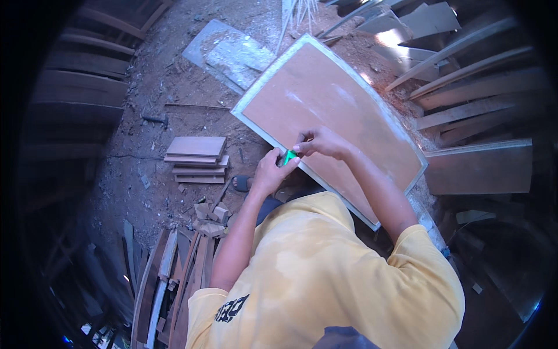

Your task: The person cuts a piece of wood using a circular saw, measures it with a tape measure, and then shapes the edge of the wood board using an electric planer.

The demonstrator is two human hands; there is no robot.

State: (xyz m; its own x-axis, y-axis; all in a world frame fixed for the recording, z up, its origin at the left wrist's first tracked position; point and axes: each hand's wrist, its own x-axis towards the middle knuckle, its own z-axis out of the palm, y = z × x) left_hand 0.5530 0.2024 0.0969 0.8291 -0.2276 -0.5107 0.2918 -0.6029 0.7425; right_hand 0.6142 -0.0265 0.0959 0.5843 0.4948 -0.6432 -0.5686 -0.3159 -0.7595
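Note:
A small bright green piece (290,156) sits between my two hands, over the near left edge of a large board; its kind I cannot make out. My left hand (273,171) is closed around it, thumb toward the right. From the right, my right hand (318,143) reaches in with fingers bent in a pinch at the green piece's upper side. Whether those fingertips hold anything is too small to tell. Beneath the hands lies the brown board (337,110), framed with a pale border and marked with whitish smears.
Left of the board, a stack of short wooden planks (197,160) lies on the dirt floor, with a hammer (156,121) beyond it. Wood offcuts (210,218) and long boards (168,273) crowd the lower left. More planks (476,110) lean along the right. A dusty slab (226,55) lies behind.

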